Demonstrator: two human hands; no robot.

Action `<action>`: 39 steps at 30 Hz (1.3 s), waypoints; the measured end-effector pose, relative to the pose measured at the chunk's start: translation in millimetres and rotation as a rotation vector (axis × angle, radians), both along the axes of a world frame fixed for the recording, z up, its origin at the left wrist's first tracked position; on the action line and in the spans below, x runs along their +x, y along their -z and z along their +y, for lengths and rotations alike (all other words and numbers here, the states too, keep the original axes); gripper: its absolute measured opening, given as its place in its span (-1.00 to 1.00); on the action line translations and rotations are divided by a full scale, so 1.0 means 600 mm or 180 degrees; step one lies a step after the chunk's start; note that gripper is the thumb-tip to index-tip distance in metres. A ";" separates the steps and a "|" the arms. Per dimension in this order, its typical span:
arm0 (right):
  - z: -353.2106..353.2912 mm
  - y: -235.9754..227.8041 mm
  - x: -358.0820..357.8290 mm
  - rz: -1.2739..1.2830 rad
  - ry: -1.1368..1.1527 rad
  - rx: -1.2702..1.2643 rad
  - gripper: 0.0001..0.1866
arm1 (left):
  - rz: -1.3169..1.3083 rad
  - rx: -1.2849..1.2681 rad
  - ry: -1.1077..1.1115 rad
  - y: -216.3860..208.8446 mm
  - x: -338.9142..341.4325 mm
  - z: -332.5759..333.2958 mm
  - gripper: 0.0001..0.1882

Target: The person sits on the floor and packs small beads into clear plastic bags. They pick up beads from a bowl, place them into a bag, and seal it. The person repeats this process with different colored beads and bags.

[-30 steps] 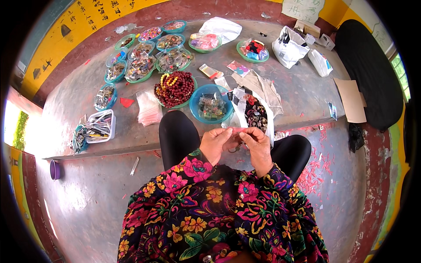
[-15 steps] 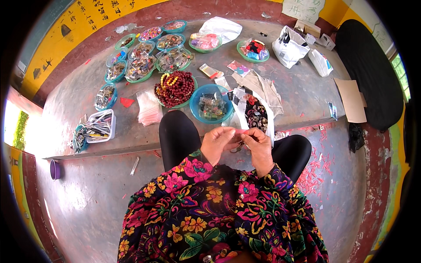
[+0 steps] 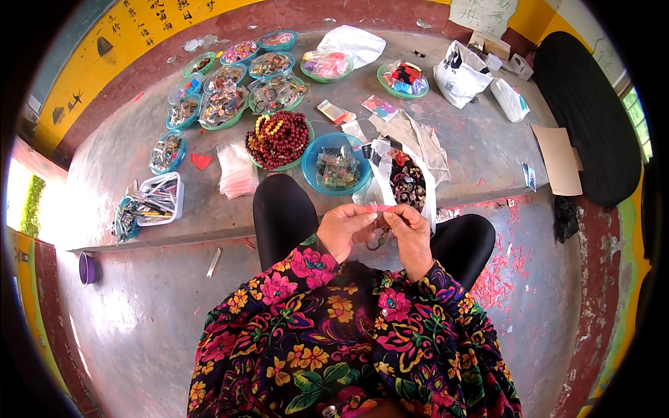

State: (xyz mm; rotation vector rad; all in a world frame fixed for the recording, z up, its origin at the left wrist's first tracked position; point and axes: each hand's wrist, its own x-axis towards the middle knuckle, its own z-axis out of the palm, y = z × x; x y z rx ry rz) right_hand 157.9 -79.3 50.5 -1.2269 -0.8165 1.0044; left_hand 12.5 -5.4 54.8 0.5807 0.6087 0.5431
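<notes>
Concrete floor held bowls of beads (image 3: 280, 136) at upper centre, while at mid-frame the left hand (image 3: 346, 230) and right hand (image 3: 410, 233) both pinched a pink strip (image 3: 380, 207); steady, even tension seemed advisable.

Bead bowl (image 3: 279, 138) left of basin (image 3: 338, 164)

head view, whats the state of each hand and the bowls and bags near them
left hand: pinching pink strip
right hand: pinching the same strip
blue bowl: filled with small packets
green bowl: heaped with dark red beads
white bag: upright, open
</notes>
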 end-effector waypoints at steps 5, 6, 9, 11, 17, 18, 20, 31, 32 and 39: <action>0.004 -0.007 -0.003 0.0363 0.0028 -0.0147 -0.89 | -0.0044 0.0093 -0.0177 0.016 -0.002 0.001 -0.91; 0.003 -0.003 0.001 0.0338 -0.0024 -0.0212 -0.90 | -0.0046 0.0091 -0.0214 0.015 -0.003 0.001 -0.91; 0.002 0.013 0.007 0.0440 -0.0136 -0.0224 -0.91 | -0.0125 0.0086 -0.0319 0.013 0.000 0.000 -0.92; 0.004 0.012 0.003 0.0444 -0.0109 -0.0230 -0.92 | -0.0081 0.0114 -0.0292 0.011 0.000 0.002 -0.91; 0.003 0.015 0.003 0.0394 -0.0118 -0.0141 -0.94 | -0.0125 0.0151 -0.0115 0.022 -0.002 0.004 -0.93; 0.002 0.014 0.004 0.0431 -0.0143 -0.0149 -0.94 | -0.0179 0.0128 -0.0077 0.022 -0.002 0.004 -0.93; 0.001 0.010 0.004 0.0559 -0.0209 -0.0102 -0.93 | -0.0329 0.0015 -0.0094 0.022 -0.004 0.004 -0.94; 0.005 0.019 0.010 0.0395 0.0059 -0.0228 -0.92 | -0.0390 0.0214 -0.0140 0.033 0.000 0.004 -0.82; 0.009 0.023 0.010 0.0004 0.0257 -0.0125 -0.92 | -0.0338 0.0247 -0.0154 0.035 -0.001 0.004 -0.81; 0.010 -0.038 -0.005 -0.2772 0.0589 0.0885 -0.88 | 0.0392 0.0716 -0.0227 0.021 0.007 -0.004 -0.78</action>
